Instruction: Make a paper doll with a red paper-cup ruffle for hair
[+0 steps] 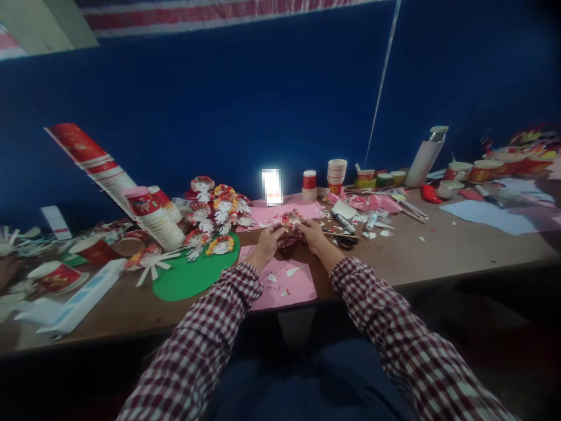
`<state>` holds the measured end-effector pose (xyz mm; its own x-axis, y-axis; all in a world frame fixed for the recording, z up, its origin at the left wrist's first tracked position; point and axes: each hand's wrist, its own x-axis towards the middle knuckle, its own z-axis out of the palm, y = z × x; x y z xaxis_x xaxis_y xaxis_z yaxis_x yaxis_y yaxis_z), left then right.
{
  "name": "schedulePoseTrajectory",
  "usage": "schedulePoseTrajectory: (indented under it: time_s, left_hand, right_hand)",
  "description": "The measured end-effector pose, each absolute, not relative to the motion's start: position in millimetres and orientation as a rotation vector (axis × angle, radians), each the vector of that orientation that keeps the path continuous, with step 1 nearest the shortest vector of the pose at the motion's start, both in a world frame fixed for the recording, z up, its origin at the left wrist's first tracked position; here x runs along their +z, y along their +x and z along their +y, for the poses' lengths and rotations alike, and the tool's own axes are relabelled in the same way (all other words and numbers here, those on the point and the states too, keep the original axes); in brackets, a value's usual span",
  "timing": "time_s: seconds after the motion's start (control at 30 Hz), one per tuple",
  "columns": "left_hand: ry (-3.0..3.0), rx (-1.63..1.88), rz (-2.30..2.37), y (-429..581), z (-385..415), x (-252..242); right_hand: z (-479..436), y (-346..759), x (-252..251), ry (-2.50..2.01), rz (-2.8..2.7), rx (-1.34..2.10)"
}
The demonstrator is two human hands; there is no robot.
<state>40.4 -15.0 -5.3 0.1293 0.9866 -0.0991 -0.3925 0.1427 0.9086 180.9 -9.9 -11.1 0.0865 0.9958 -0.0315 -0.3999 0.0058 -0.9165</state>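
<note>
My left hand (pixel 268 240) and my right hand (pixel 312 235) meet over the table's middle, both closed around a small red paper craft piece (pixel 290 229) with a red, white and yellow flower-like top. It is held just above a pink paper sheet (pixel 284 286) strewn with paper scraps. Both forearms wear red-and-white checked sleeves.
A green paper disc (pixel 188 279) and several finished paper flowers (pixel 217 213) lie to the left, beside a leaning stack of red paper cups (pixel 131 196). Scissors (pixel 344 240), a marker and scraps lie right of my hands. Cup stacks (pixel 336 174), a white flask (pixel 425 156) and bowls stand behind.
</note>
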Motion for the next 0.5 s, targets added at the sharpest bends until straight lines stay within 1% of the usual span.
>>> schedulePoseTrajectory:
  time_s: [0.33, 0.5]
  left_hand:
    - [0.806, 1.152, 0.828, 48.7, -23.5, 4.9]
    - [0.746, 1.171, 0.898, 57.0, -21.4, 5.2]
  right_hand:
    - [-7.9, 181.7, -18.4, -0.899, -0.891, 1.274]
    - [-6.0, 181.9, -23.9, -0.928, -0.934, 1.204]
